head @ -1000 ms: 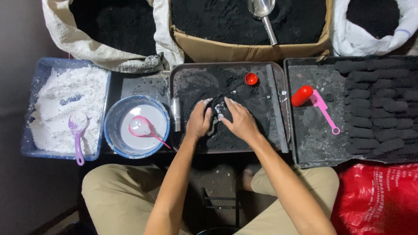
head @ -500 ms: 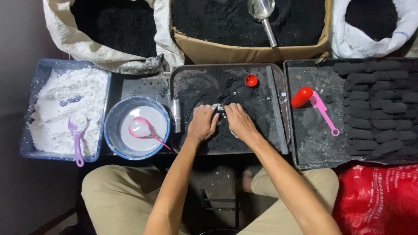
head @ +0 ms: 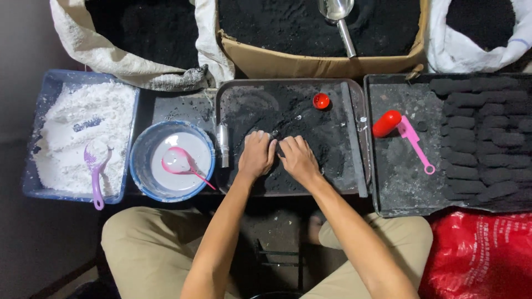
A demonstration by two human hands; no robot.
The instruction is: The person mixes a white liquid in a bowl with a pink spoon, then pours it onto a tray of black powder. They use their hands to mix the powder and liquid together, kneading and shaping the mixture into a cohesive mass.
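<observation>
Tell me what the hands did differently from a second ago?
The left hand and right hand drew together on the black powder in the middle tray. The right hand's fingers, spread flat before, have curled in beside the left. Neither has picked anything up. The red cap, metal tube, pink spoon in the blue bowl and red roller stayed put.

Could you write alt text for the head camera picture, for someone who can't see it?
Seen from above, a seated person's left hand and right hand press side by side into black powder on a dark tray. A blue bowl and a bin of white powder sit left; rows of black briquettes lie right.
</observation>
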